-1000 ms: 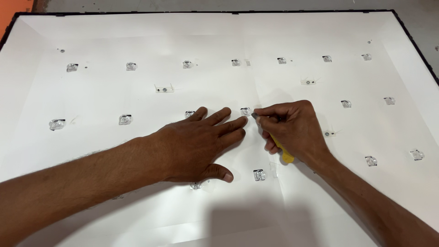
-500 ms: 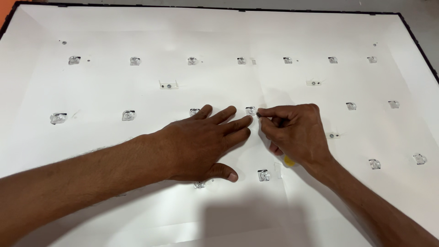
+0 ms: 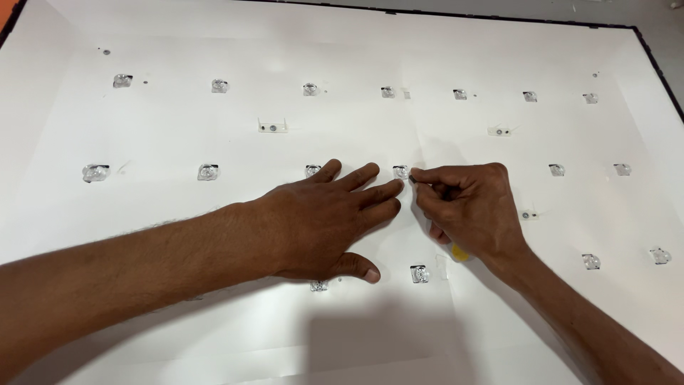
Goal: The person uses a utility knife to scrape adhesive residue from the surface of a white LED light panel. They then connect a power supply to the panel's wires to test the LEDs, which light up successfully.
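Unchanged since 0.5 s ago: left hand (image 3: 324, 224) spread flat on white sheet (image 3: 178, 128), right hand (image 3: 467, 207) pinching yellow-handled tool (image 3: 459, 251) at clear lens (image 3: 401, 172).

Low lens caps (image 3: 207, 172) dot the open sheet (image 3: 342, 335).

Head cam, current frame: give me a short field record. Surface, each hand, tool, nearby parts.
surface: white reflector sheet in a dark frame, dotted with rows of small clear lenses
left hand: left hand lies flat, palm down, fingers spread on the sheet
right hand: right hand is pinched shut on a small tool, its tip at the centre lens
tool: yellow handle shows under the palm; the rest is hidden
nearby parts: lens below lies untouched; white clip above
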